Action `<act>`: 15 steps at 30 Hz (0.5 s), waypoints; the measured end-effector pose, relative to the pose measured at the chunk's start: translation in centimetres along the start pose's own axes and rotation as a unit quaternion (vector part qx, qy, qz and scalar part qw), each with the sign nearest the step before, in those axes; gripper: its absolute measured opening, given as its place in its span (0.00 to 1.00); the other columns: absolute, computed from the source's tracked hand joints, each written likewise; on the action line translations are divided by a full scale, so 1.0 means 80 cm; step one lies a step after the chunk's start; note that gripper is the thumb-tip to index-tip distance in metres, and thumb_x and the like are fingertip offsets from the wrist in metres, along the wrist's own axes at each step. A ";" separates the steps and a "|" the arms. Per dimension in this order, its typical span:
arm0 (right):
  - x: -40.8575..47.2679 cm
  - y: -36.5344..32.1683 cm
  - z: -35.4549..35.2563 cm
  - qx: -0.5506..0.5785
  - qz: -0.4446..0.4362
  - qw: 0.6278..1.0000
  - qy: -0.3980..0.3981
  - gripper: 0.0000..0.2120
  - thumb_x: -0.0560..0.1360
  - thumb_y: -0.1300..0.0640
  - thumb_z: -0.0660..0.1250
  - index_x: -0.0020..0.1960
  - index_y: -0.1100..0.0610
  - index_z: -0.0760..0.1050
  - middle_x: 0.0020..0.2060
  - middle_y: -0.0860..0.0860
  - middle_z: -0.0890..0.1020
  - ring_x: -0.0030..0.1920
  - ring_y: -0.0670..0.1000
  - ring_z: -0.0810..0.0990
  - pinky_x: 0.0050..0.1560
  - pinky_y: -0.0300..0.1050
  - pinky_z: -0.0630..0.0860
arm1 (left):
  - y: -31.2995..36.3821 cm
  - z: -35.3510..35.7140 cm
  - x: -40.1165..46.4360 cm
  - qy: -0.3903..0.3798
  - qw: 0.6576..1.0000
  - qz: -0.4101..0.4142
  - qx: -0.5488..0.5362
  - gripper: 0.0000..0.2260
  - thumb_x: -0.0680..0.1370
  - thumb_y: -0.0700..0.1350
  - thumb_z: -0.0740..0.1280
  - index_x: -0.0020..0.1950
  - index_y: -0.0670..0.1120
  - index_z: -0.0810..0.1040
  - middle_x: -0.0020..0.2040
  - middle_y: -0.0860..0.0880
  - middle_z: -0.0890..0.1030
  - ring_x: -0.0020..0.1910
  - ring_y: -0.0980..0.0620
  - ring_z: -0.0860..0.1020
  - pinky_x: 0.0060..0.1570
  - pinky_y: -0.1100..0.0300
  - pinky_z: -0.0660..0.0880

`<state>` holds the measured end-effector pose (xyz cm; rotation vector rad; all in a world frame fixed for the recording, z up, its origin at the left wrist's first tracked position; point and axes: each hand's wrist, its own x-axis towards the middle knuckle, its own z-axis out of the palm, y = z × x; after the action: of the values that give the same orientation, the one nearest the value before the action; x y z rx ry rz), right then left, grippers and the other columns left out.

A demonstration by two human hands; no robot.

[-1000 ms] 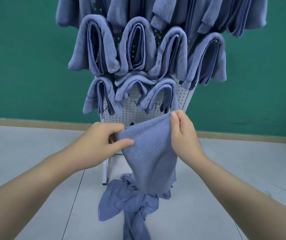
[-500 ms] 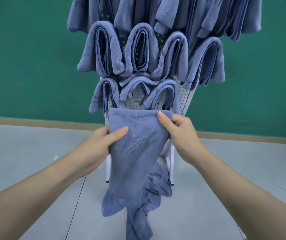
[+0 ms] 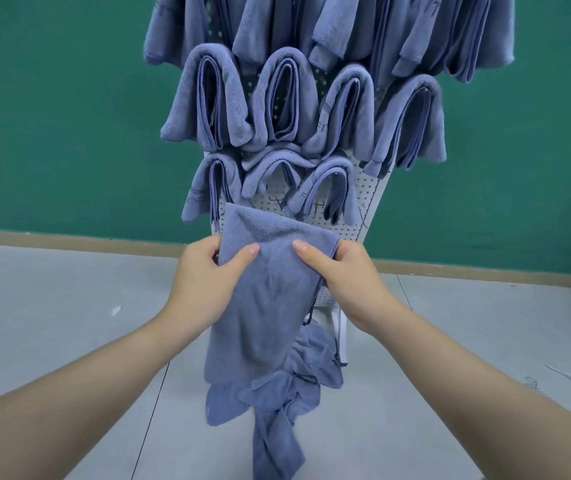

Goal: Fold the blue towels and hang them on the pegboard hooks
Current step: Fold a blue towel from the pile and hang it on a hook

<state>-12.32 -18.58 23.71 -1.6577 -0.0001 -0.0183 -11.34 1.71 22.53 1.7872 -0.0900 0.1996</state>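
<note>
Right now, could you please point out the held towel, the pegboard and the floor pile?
held towel [image 3: 270,282], head view, front face.
pegboard [image 3: 368,192], head view, bare perforated panel.
floor pile [image 3: 277,396], head view, crumpled middle.

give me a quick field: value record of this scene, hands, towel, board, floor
left hand: grips the left top edge of the held towel, thumb in front
right hand: grips the right top edge, thumb in front
held towel: blue, hanging down in front of the pegboard
pegboard: white, folded blue hung towels in rows
bottom row: three towels, bare board at right
floor: grey, with a heap of loose towels
wall: green
</note>
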 end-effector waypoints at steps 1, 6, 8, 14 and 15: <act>0.000 0.000 0.001 -0.003 0.001 1.000 0.008 0.09 0.80 0.52 0.72 0.55 0.57 0.86 0.51 0.51 0.88 0.56 0.53 0.86 0.64 0.60 0.79 | 0.001 0.000 0.000 0.005 1.000 0.014 0.014 0.07 0.79 0.47 0.74 0.44 0.45 0.84 0.41 0.46 0.86 0.38 0.50 0.81 0.41 0.52 0.79; -0.002 -0.002 0.007 -0.055 -0.018 0.998 0.033 0.18 0.76 0.45 0.73 0.48 0.62 0.85 0.47 0.64 0.86 0.44 0.51 0.82 0.50 0.54 0.79 | 0.013 0.007 -0.003 0.001 0.998 0.054 0.039 0.04 0.76 0.46 0.77 0.48 0.53 0.85 0.44 0.58 0.87 0.45 0.58 0.84 0.44 0.60 0.80; -0.006 -0.005 0.010 -0.070 -0.039 0.996 0.032 0.21 0.77 0.45 0.73 0.44 0.65 0.81 0.38 0.60 0.83 0.39 0.51 0.76 0.44 0.50 0.73 | 0.015 0.012 -0.003 0.013 0.997 0.064 0.041 0.08 0.76 0.44 0.77 0.49 0.57 0.84 0.45 0.63 0.86 0.46 0.64 0.83 0.44 0.69 0.76; -0.011 -0.013 0.014 -0.145 -0.086 0.985 0.038 0.25 0.83 0.52 0.67 0.31 0.52 0.60 0.24 0.44 0.61 0.28 0.47 0.60 0.30 0.43 0.57 | 0.017 0.028 0.005 0.071 0.992 0.073 0.070 0.03 0.77 0.47 0.74 0.46 0.54 0.81 0.40 0.58 0.83 0.42 0.58 0.80 0.38 0.66 0.73; -0.012 -0.013 0.015 -0.157 -0.094 0.983 0.035 0.26 0.83 0.53 0.67 0.31 0.52 0.59 0.23 0.42 0.61 0.27 0.46 0.60 0.29 0.40 0.57 | 0.017 0.031 0.004 0.074 0.992 0.074 0.071 0.03 0.77 0.47 0.73 0.45 0.52 0.80 0.39 0.57 0.82 0.40 0.57 0.80 0.37 0.65 0.73</act>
<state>-13.31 -17.32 24.63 -1.9661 -0.1054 -0.2307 -11.03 -0.98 23.40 1.9032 -0.1054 0.4543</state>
